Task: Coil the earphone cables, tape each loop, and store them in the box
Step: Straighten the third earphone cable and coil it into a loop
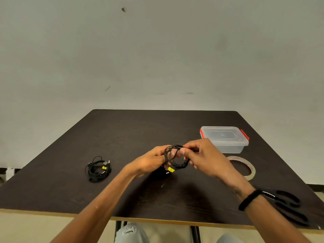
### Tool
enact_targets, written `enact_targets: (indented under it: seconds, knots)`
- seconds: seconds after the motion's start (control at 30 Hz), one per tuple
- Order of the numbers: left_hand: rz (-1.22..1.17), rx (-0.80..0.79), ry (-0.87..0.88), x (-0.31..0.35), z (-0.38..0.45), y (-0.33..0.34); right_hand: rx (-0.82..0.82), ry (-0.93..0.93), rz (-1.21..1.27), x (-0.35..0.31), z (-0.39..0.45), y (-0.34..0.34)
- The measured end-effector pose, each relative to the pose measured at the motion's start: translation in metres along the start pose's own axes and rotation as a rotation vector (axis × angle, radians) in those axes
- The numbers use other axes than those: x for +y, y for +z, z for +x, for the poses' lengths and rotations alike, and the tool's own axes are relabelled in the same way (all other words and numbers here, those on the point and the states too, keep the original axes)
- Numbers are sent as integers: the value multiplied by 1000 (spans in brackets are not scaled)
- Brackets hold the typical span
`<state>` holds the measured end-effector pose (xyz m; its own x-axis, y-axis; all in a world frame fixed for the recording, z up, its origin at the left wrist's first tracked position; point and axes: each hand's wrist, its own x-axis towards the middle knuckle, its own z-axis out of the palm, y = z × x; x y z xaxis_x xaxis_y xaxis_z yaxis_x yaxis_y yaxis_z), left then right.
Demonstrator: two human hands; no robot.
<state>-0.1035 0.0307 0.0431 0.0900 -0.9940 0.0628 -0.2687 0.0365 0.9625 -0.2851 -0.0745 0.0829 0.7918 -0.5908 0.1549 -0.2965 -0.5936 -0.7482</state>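
We see a black earphone cable coil (175,157) held up above the table (70,181), between both hands, roughly centre of the tabletop. A yellow tag (171,169) hangs off the bottom of the coil.

The left hand (150,161) has its fingers through the loop, curled around the left side of it; the strands wrap over those fingers. The right hand (201,157) pinches the top right of the coil with thumb and curled fingers. The two hands nearly touch at the loop. There is a black band (249,199) on the right wrist.

Well out to the left of the left hand, a second black earphone bundle (98,170) lies on the table, loosely coiled, with its own yellow tag; we see no hand on it.

Just beyond the right hand sits a clear plastic box (225,140) with its lid on and red clips at both ends. Right of the right hand, partly hidden behind its wrist, lies a roll of clear tape (245,166), flat on the table. Nearer us, under and to the right of the right forearm, black-handled scissors (287,206) lie near the table's front edge.

Below the table edge we see knees in light jeans (130,233).
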Motion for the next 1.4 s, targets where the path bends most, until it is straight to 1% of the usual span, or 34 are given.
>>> enact_targets:
  seconds: [0.1,0.17,0.3,0.33,0.37,0.4,0.47,0.5,0.53,0.6,0.63,0.67,0.7,0.77,0.83,0.97,1.07,1.17,1.27,1.4]
  knots:
    - [-151,65,-3,-6,-2,8,34,28,126,-1,3,1]
    - [-251,108,-30,-11,-2,13,46,31,136,0,3,1]
    - [-274,81,-37,-8,-7,14,61,41,66,2,1,-3]
    - [-238,95,-29,-6,-6,11,63,44,34,1,0,-4]
    - [-171,158,-15,-3,-4,7,68,42,-2,1,0,-6]
    - [-72,271,-3,1,-2,2,75,35,-44,0,-1,-7]
    - [124,603,51,16,-2,-3,85,25,-152,-1,-1,-9]
    - [226,722,112,25,-6,-1,91,29,-203,-2,-1,-9]
    - [368,774,195,34,-10,4,105,39,-240,-2,-1,-9]
    - [771,752,318,48,-19,18,138,67,-281,-2,1,-7]
    - [942,720,315,52,-23,27,153,79,-294,-2,2,-6]
    - [1038,679,253,51,-24,35,169,88,-301,-3,2,-6]
    - [1069,650,161,51,-25,42,185,94,-303,-3,2,-5]
    - [1031,631,30,49,-23,51,210,109,-306,-4,2,-3]
    - [1006,648,-33,49,-23,60,214,123,-311,-6,1,-1]
    - [1042,657,-198,49,-20,70,214,131,-299,-7,-2,2]
    - [1050,671,-269,49,-14,72,206,110,-298,-12,-5,5]
    - [1034,681,-284,50,-8,76,213,78,-288,-16,-6,7]
    - [940,714,-247,49,-5,76,203,51,-279,-18,-6,7]
    - [851,784,-88,37,-1,69,195,42,-257,-20,-8,2]
